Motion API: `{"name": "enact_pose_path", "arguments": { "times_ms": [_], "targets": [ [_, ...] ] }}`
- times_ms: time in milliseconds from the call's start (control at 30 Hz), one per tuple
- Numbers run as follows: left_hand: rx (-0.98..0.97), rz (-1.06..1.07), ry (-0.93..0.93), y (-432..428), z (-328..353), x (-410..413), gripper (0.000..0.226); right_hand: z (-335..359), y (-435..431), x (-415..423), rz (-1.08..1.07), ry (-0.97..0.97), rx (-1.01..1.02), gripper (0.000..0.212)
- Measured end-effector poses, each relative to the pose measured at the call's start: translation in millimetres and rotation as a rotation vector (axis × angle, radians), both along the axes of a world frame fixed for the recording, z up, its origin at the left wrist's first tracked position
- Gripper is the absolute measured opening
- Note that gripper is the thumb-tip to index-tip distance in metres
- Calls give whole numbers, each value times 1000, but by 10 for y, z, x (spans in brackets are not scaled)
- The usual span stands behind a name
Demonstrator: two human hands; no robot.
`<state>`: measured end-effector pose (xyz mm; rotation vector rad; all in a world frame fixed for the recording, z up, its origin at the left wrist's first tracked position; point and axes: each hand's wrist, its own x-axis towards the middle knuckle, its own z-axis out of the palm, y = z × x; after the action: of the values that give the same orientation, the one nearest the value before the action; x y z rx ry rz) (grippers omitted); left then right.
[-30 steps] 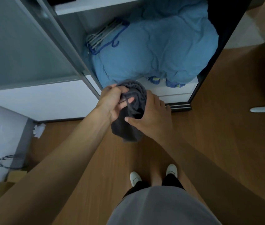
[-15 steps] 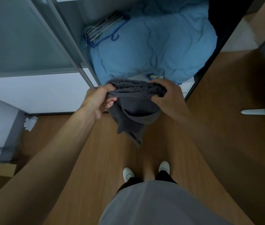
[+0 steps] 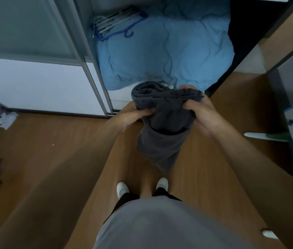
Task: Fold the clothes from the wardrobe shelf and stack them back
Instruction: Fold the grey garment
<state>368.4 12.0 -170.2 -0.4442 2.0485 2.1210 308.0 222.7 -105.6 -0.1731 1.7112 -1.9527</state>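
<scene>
Hands: left hand [image 3: 130,116] and right hand [image 3: 203,115] are each clutching the bunched top of the dark garment [image 3: 167,112].
Garment: hanging between them, long axis running 12 to 6 o'clock.
Wardrobe [image 3: 92,72]: lying at 12 o'clock, both hands equally near.

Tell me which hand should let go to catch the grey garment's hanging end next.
Left, probably. The right hand pinches the dark grey garment at its top edge and can hold it up; the left hand grips the bunched part, beside the hanging end.
</scene>
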Motion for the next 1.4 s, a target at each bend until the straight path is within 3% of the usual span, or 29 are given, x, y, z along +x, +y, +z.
{"name": "enact_pose_path", "arguments": {
  "times_ms": [200,300,367,433,500,600,700,767,833,900,1000,1100,1133,1233,1300,1400],
  "targets": [
    [182,95,-21,105,197,-134,15,242,247,-148,-149,-79,111,37],
    [317,128,-70,223,360,-156,16,236,465,-271,-202,-326,-35,45],
    [414,190,-97,321,484,-176,17,55,607,-181,-155,-387,-113,53],
    [410,237,-148,418,581,-174,17,-210,648,46,-44,-398,75,60],
    [354,245,-209,469,646,-135,18,-410,600,243,-15,-388,121,66],
    [320,183,-234,301,697,-97,24,-387,469,269,-73,-306,-62,44],
    [439,10,-144,-22,679,-23,39,-206,395,145,-115,-310,-200,27],
    [239,-117,-272,-56,567,108,46,-141,354,64,-123,-350,-224,19],
    [-57,-137,-412,40,448,223,44,-119,286,37,-120,-460,-111,28],
    [-142,-138,-350,153,395,241,36,-79,240,27,-109,-598,7,32],
    [51,20,-217,156,587,87,28,30,359,-124,-124,-576,-85,43],
    [379,100,-162,0,873,-122,32,151,479,-256,31,-465,-493,70],
    [415,95,-182,-31,916,-166,32,118,449,-192,55,-405,-429,68],
    [386,100,-275,-47,882,-201,28,-136,244,218,45,-321,60,65],
    [375,132,-294,-77,769,-179,33,-299,153,388,-43,-341,77,76],
    [399,52,-266,-252,507,-15,56,-329,89,406,-231,-471,-87,53]
  ]
}}
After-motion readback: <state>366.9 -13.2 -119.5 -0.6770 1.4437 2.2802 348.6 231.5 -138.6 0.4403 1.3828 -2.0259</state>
